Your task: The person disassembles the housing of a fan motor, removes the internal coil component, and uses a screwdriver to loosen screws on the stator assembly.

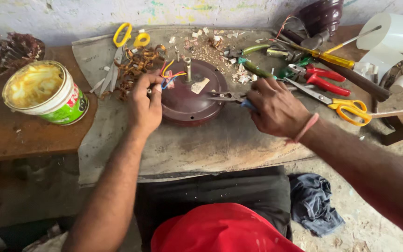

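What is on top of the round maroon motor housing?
On the maroon motor housing: an upright metal shaft, coloured wires, a pale tag and plier tips. The left hand covers its left edge.

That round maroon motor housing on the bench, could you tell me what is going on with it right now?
A person seated at the bench steadies the maroon motor housing with the left hand, near its coloured wires. The right hand holds pliers with the tip over the housing's top. Copper wire scraps, yellow-handled scissors, screwdrivers and a tin of yellowish paste lie around.
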